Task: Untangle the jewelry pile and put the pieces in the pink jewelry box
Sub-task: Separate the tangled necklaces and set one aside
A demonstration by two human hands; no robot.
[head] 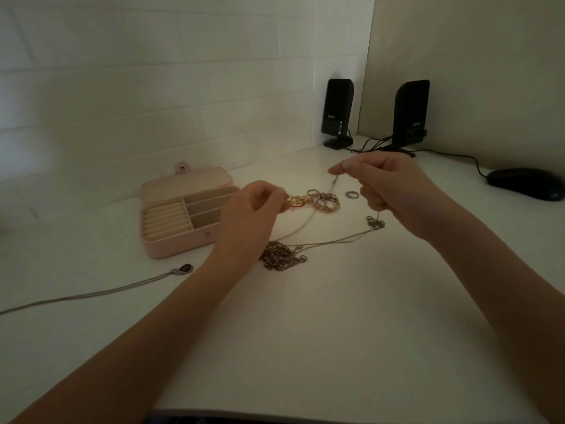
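The pink jewelry box (171, 240) lies open at centre left, its compartments holding nothing I can see. My left hand (250, 209) is raised beside it, fingertips pinching at a gold and red piece (298, 201). My right hand (385, 191) pinches the end of a thin silver chain (308, 223) that hangs down to the table. A pink bead bracelet (327, 201) and a silver ring (351, 194) lie between my hands. A tangled heap of chains (279, 257) sits in front, with strands running to a clasp (375, 223).
A long necklace with a dark red pendant (185, 268) stretches off to the left edge. Two black speakers (336, 113) (409, 116) stand at the back right with cables, and a black mouse (526, 183) lies at far right. The white table's (336, 332) near edge runs along the bottom.
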